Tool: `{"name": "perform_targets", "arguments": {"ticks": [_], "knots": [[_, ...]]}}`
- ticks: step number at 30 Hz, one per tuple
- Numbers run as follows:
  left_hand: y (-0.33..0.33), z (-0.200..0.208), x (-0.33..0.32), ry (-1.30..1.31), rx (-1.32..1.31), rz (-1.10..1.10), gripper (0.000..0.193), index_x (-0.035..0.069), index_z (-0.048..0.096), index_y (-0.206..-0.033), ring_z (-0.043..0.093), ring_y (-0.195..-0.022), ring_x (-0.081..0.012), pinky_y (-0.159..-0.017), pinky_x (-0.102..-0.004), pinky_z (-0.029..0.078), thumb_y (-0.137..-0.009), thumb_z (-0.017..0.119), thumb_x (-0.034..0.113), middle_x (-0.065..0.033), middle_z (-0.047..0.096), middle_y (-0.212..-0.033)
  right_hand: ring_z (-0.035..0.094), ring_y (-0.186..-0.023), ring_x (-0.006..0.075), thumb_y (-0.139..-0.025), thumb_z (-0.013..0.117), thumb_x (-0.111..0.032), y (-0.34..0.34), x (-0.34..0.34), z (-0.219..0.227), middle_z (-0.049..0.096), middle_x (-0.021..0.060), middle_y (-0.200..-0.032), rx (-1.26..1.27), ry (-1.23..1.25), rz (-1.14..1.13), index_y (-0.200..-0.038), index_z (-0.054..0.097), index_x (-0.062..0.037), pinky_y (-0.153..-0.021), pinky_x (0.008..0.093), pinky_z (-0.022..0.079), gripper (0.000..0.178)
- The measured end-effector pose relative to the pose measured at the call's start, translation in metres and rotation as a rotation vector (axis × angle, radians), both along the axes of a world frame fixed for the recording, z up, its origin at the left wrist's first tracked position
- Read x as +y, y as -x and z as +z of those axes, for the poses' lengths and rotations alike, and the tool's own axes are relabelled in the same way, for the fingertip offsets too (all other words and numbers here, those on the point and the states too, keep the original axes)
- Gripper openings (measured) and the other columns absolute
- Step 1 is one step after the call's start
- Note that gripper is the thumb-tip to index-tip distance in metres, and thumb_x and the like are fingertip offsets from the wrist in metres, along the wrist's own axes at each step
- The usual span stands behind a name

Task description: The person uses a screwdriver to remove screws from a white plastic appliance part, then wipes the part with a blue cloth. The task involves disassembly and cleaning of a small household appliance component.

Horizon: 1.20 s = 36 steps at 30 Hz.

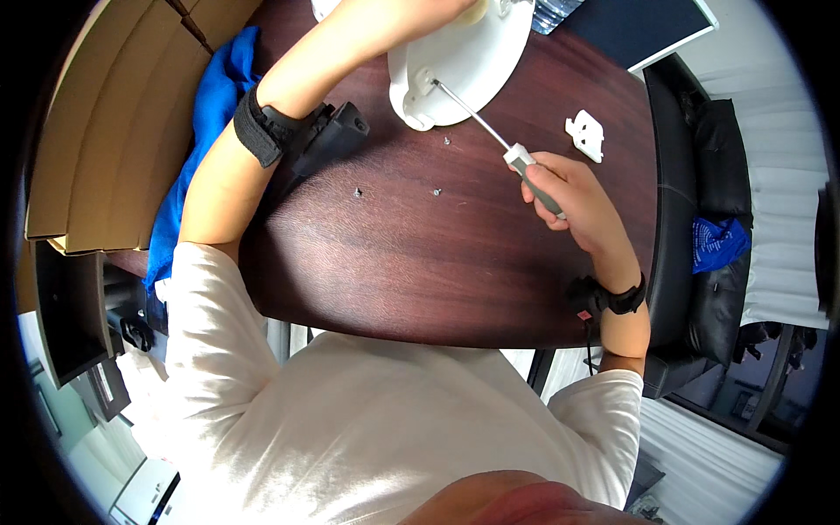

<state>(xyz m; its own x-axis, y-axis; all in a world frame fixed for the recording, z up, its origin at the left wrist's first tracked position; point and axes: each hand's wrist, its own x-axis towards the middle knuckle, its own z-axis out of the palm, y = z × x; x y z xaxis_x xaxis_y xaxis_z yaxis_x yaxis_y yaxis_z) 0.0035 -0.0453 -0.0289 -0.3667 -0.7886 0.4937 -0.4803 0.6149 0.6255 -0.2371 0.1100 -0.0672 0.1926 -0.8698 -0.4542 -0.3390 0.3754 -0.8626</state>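
I count 3 loose screws [358,192] | right hand [573,197] clamped on 1 screwdriver [490,127], tip at white base [464,57] | left hand's grip: cannot tell.

Left arm: reaches up and forward from the lower left, forearm bare, short white sleeve at the shoulder
Left wrist: wrapped in a black strap
Left hand [455,10]: at the top edge of the view, mostly cut off, grip not readable
Right arm: bent at the elbow, forearm angling up and inward from the right
Right wrist: black band
Right hand [564,194]: fingers curled shut in a fist-like grip, knuckles facing up
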Motion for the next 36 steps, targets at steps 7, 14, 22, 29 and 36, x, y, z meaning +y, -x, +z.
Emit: {"name": "perform_targets", "arguments": {"ticks": [7,14,22,29,36], "knots": [[0.001,0.000,0.001,-0.021,-0.006,0.037,0.045,-0.002,0.054,-0.124,0.066,-0.098,-0.0383,-0.087,-0.0418,0.051,-0.089,0.060,0.026,-0.0273,0.067,-0.101,0.037,-0.042,0.0028,-0.099,0.050,-0.031,-0.009,0.002,-0.009,0.053,0.0020,-0.066,-0.177,-0.137,0.024,-0.093,0.058,-0.0024,-0.035,0.0198,0.022,0.030],[0.001,0.000,0.004,-0.017,0.030,0.001,0.041,-0.002,0.054,-0.121,0.066,-0.097,-0.0374,-0.087,-0.0412,0.051,-0.090,0.059,0.024,-0.0266,0.067,-0.099,0.033,-0.037,0.0027,-0.103,0.044,-0.035,-0.010,-0.005,0.000,0.047,-0.0004,-0.055,0.048,-0.121,0.077,-0.088,0.054,-0.0046,-0.035,0.0207,0.024,0.035],[0.001,0.003,0.013,0.062,0.023,0.031,0.037,-0.004,0.056,-0.115,0.066,-0.094,-0.0402,-0.085,-0.0431,0.051,-0.088,0.059,0.022,-0.0277,0.066,-0.096,0.048,-0.045,0.0114,-0.099,0.049,-0.047,-0.024,-0.005,0.005,0.049,0.0026,-0.053,0.356,0.010,0.081,-0.070,0.055,-0.0031,-0.045,0.0285,0.039,0.053],[0.002,0.002,0.009,0.044,-0.017,0.051,0.038,-0.006,0.055,-0.114,0.066,-0.092,-0.0409,-0.084,-0.0436,0.051,-0.088,0.059,0.022,-0.0293,0.066,-0.093,0.060,-0.058,0.0356,-0.097,0.053,-0.046,-0.035,0.002,0.008,0.058,0.0203,-0.061,0.614,0.219,0.091,-0.073,0.059,0.0010,-0.060,0.0440,0.048,0.053],[0.000,0.005,0.008,0.002,-0.017,0.040,0.042,-0.004,0.054,-0.120,0.066,-0.093,-0.0391,-0.084,-0.0422,0.051,-0.088,0.060,0.024,-0.0283,0.067,-0.095,0.065,-0.067,0.0379,-0.094,0.058,-0.043,-0.042,0.011,0.009,0.061,0.0215,-0.065,0.959,0.522,0.168,-0.074,0.060,-0.0012,-0.062,0.0461,0.051,0.047]]}}
